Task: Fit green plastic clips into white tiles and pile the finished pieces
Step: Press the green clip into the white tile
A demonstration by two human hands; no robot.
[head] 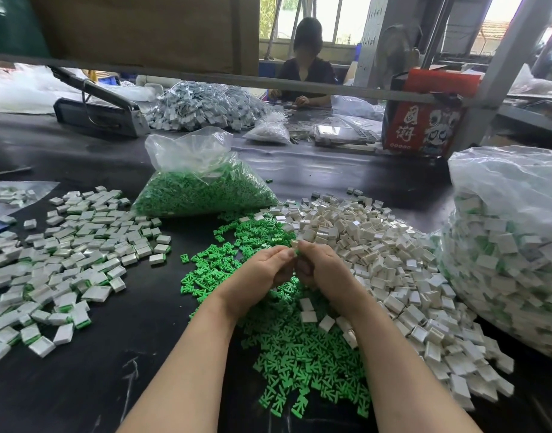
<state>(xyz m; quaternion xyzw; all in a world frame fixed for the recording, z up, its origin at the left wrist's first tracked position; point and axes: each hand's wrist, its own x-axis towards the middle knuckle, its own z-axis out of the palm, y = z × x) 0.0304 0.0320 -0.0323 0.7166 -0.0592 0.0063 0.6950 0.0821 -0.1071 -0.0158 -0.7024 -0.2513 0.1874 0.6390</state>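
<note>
While both hands meet above the loose clips, finished pieces lie far left and bare tiles right. The left hand and right hand pinch one tile and clip between fingertips; the clip's axis cannot be resolved. The left hand is nearer the finished pile.

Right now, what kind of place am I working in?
Probably a small factory assembly bench: loose bright green plastic clips beside heaped white square plastic tiles, a clear plastic bag of green clips, and another seated worker opposite.
</note>
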